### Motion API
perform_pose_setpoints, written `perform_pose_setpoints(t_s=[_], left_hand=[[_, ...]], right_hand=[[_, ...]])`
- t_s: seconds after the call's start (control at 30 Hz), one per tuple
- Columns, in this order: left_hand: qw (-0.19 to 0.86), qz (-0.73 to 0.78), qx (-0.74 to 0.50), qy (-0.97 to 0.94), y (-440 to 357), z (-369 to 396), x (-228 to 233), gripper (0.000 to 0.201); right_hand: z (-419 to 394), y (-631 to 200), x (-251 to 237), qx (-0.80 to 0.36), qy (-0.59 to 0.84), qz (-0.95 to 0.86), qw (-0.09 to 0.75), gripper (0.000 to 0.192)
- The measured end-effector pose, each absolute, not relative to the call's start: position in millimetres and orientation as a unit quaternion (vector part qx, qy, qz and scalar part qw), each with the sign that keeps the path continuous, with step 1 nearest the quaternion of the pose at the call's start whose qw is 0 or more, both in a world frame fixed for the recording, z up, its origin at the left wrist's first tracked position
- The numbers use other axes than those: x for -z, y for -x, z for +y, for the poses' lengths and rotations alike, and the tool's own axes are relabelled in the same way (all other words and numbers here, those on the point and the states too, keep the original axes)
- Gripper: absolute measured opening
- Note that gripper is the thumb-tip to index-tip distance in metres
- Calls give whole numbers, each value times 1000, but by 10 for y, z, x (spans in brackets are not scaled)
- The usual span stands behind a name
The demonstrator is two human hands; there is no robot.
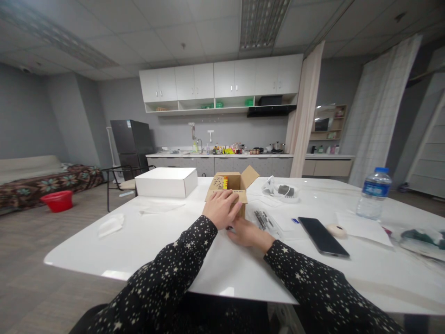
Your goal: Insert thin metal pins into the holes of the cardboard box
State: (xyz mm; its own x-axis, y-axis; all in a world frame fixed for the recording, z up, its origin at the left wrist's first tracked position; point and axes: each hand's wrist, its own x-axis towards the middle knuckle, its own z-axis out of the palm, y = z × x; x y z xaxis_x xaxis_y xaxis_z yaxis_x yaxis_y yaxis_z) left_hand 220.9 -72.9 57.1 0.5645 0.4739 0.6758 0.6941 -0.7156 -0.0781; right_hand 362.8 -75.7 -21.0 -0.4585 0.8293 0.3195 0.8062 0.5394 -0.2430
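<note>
A small cardboard box stands on the white table in front of me, its top open and one flap raised on the right. Inside shows a yellow and red printed item. My left hand grips the box's near edge, fingers laid over the front flap. Just below, my right hand is closed low at the front of the box. Its fingertips are partly hidden, and a small dark bit shows beside them that I cannot make out. Right of the box lies a clear tray of slim dark metal pieces.
A white box sits at the back left, near crumpled tissue. Towards the right are a black phone, a round beige object, a white sheet and a water bottle. A white strapped item lies behind.
</note>
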Motion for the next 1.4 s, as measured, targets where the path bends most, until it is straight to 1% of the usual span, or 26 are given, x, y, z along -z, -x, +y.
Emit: perform_pose_setpoints(t_s=[0.4, 0.73, 1.2, 1.4], left_hand=[[145, -362, 306, 869, -2184, -687, -662, 33], [146, -369, 290, 871, -2160, -677, -709, 34], [154, -383, 277, 868, -2165, -626, -841, 23], [150, -379, 268, 873, -2172, -586, -838, 22]], right_hand=[[-732, -3641, 247, -27, 480, -857, 184, 22], [-769, -3631, 214, -24, 489, -853, 182, 23], [-827, -3626, 190, -29, 498, -848, 179, 26], [-827, -3627, 186, -27, 497, -850, 173, 26]])
